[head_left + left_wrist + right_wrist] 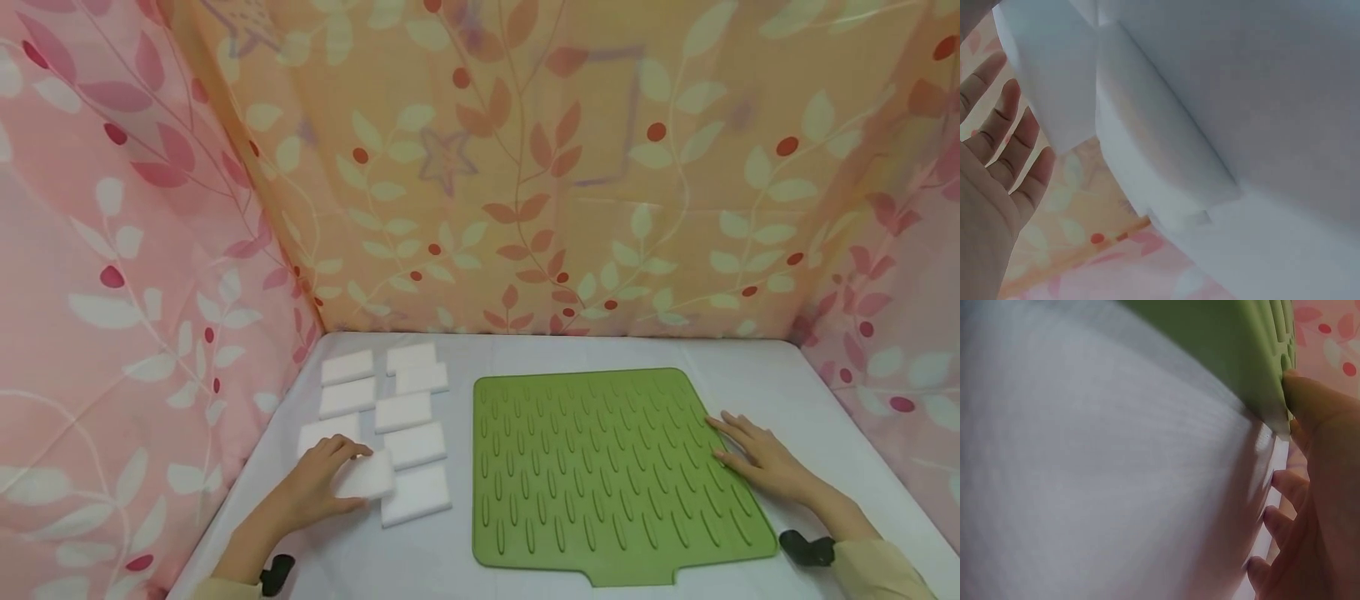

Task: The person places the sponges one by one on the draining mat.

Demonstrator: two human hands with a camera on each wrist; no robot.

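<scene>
My left hand (318,483) has its thumb and index finger at opposite edges of a white sponge block (369,477), pinching it over the left group of blocks. In the left wrist view, the spread fingers (1002,119) show beside a white block (1054,75). More flat white blocks lie around that hand, such as one (416,492) just to its right. A green ridged mat (592,467) lies flat at centre right. Along its right edge rests my right hand (768,462), fingers loosely extended; in the right wrist view its thumb touches the mat's rim (1269,381).
Several white blocks (405,410) sit in two rough columns at the left of the white table (517,354), two of them overlapping at the back. Floral cloth walls (525,167) enclose the table at the back and both sides.
</scene>
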